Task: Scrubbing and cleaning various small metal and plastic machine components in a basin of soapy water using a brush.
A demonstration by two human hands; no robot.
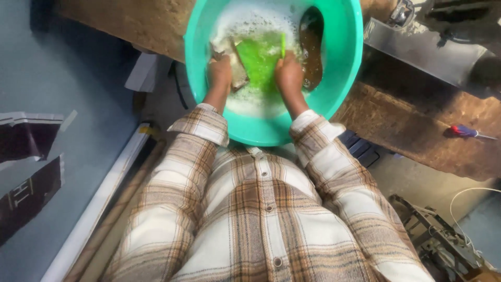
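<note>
Scrubbing: step in hand, as I judge it — I am washing a bright green cloth [259, 61] in soapy water, both my hands working it at once.
Basin: one, teal plastic, round [344, 62], upper centre of the frame, resting on a rough brown tabletop [417, 125].
Water: shallow, brownish at the upper right of the basin, with white suds [245, 21] across the upper left and along the near side.
Green cloth: one, lying in the middle of the basin between my two hands, wet and bunched.
Pale item: one, a beige-white piece [235, 57] just left of the green cloth, touching it; I cannot tell whether it is a second cloth or a bar.
Left hand: one [220, 73], fingers curled closed, pressing on the pale piece and the cloth's left edge.
Right hand: one [288, 73], fingers closed tight on the cloth's right edge, a thin green fold standing up above the knuckles.
Sleeves: two, brown-and-cream plaid, cuffs pushed back clear of the water.
Screwdriver: one, red and blue handle [463, 131], right of frame on the tabletop, well apart from the basin.
Next move calls for: my guess, a firm grip on both edges and a rub of cloth against cloth, kept low so suds stay inside the rim.
</note>
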